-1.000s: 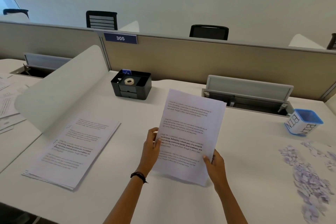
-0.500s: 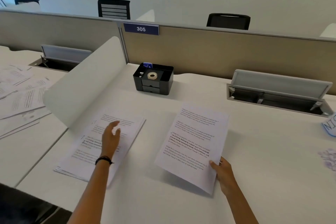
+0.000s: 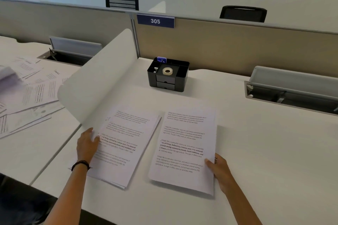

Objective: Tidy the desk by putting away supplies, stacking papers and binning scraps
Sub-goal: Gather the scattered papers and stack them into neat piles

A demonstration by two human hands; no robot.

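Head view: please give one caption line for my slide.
Left hand rests on the paper stack; right hand holds a printed sheet beside it.

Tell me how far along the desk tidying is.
Supplies look done: the tape roll sits in the black organizer. Stacking is in hand: left hand rests on the paper stack, right hand holds a separate sheet beside it. Loose papers on the neighbouring desk remain.

bare forearms, black cord bracelet [image 3: 81,165] on left wrist
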